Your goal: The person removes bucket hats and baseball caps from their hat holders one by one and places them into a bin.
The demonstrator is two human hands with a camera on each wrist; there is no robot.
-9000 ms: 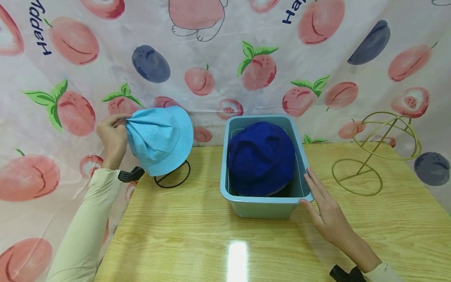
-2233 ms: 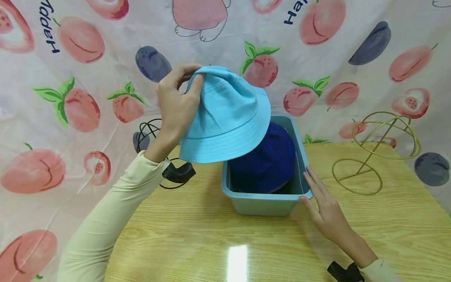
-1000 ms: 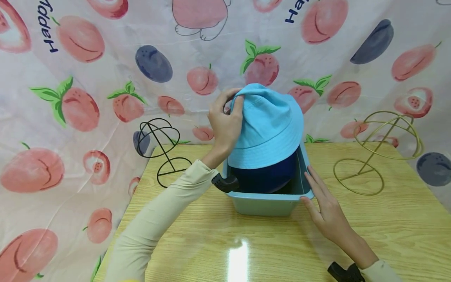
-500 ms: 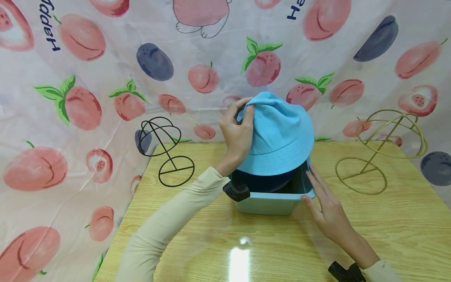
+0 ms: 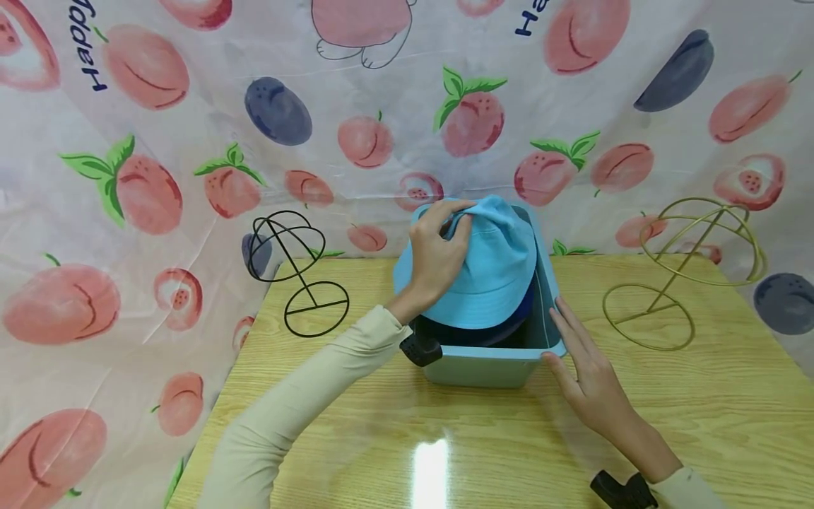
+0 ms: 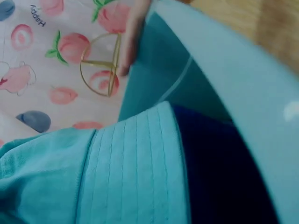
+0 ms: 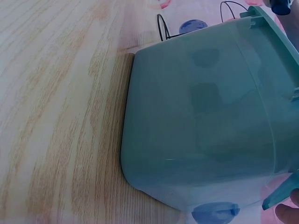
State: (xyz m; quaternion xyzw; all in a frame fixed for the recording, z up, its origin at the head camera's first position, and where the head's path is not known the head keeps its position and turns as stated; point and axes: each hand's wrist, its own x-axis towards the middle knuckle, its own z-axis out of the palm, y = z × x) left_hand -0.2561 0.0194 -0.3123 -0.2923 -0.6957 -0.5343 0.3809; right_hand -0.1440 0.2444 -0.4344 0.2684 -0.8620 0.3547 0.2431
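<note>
A light blue bucket hat (image 5: 492, 272) sits within the rim of a grey-blue plastic bin (image 5: 483, 371), on top of a dark blue hat (image 5: 518, 318). My left hand (image 5: 439, 254) pinches the light blue hat's crown between thumb and fingers. In the left wrist view, the stitched brim (image 6: 135, 163) overlaps the dark blue hat (image 6: 215, 163) inside the bin. My right hand (image 5: 591, 385) rests with straight fingers against the bin's right front corner. The right wrist view shows the bin's outer wall (image 7: 201, 112) and only a bit of that hand.
A black wire hat stand (image 5: 305, 283) is at the left on the wooden table (image 5: 356, 431). Its gold wire counterpart (image 5: 668, 290) stands to the right of the bin. A fruit-print cloth (image 5: 381, 92) hangs behind the table.
My left hand has carried the light blue hat from the black stand rightward, over the bin, then down onto the dark blue hat. My right hand has stayed at the bin's corner.
</note>
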